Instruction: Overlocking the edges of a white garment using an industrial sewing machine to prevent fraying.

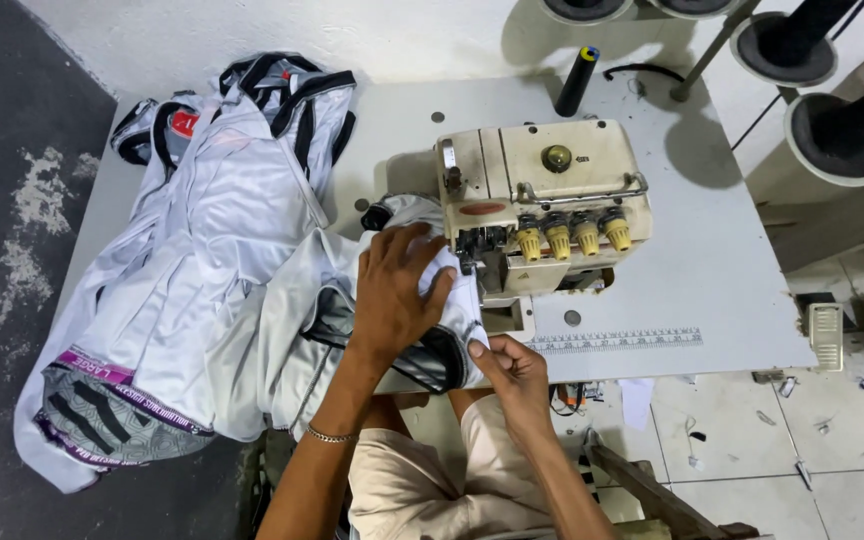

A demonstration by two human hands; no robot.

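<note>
- The left hand (392, 290) lies palm-down, fingers spread, pressing the white garment piece (447, 300) flat against the bench (712, 280) just left of the overlock sewing machine (542, 205); its grip is open, not closed around anything.
- The right hand (512, 365) pinches the near edge of the same white garment piece at the bench's front edge, grip closed on the fabric.
- The garment piece, white with black trim, sits right at the machine's presser foot.
- A pile of white jerseys (202, 270) covers the bench's left side and hangs over its edge.
- A black thread cone (577, 80) stands behind the machine.
</note>
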